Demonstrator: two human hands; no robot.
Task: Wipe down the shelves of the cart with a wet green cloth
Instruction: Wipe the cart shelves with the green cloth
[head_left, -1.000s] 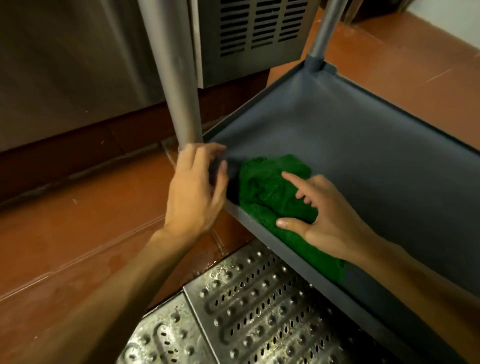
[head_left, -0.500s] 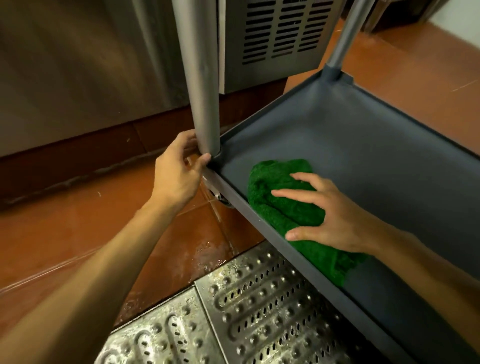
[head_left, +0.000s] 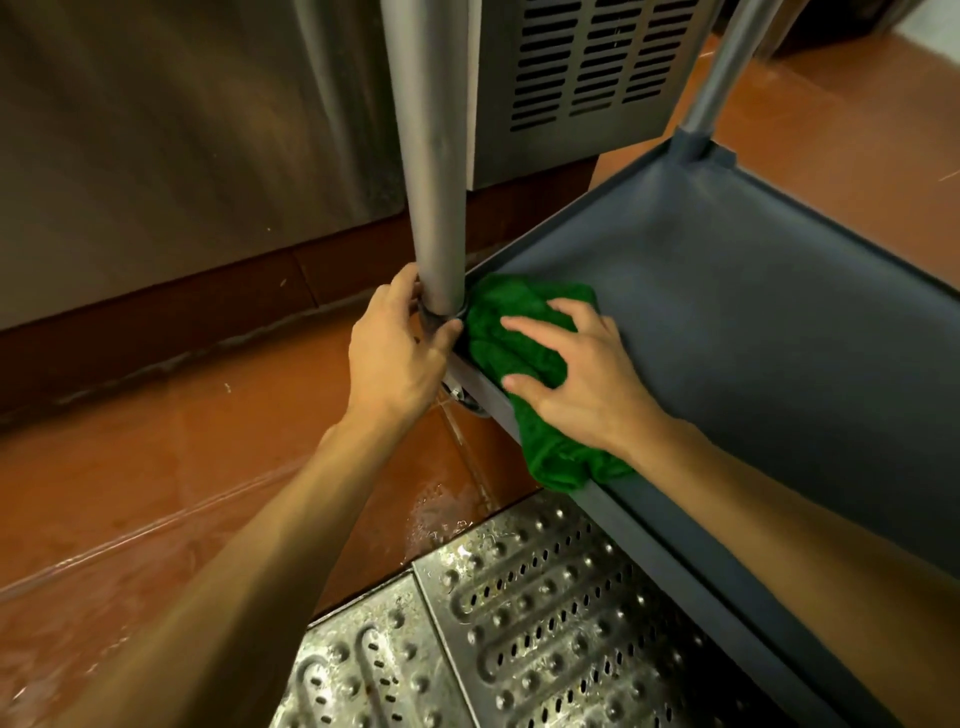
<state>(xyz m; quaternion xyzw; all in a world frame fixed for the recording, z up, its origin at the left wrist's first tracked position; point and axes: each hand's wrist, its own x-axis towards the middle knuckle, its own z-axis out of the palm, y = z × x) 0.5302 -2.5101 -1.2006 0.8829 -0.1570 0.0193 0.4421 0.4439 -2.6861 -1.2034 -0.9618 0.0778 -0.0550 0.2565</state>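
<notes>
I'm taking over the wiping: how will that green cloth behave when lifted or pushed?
Probably floppy: the green cloth lies bunched and drapes over the shelf rim. Likely slides readily on the smooth shelf under the flat right hand.

One crumpled green cloth (head_left: 514, 343), one dark grey cart shelf (head_left: 753, 322). Two hands: left hand (head_left: 395, 358), right hand (head_left: 582, 384). Two round metal posts: near post (head_left: 434, 156), far post (head_left: 719, 67).

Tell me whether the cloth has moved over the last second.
Yes. The cloth has slid along the shelf toward the corner post. Earlier there was a gap between them; now its edge reaches the post's base, under the right hand.
</notes>
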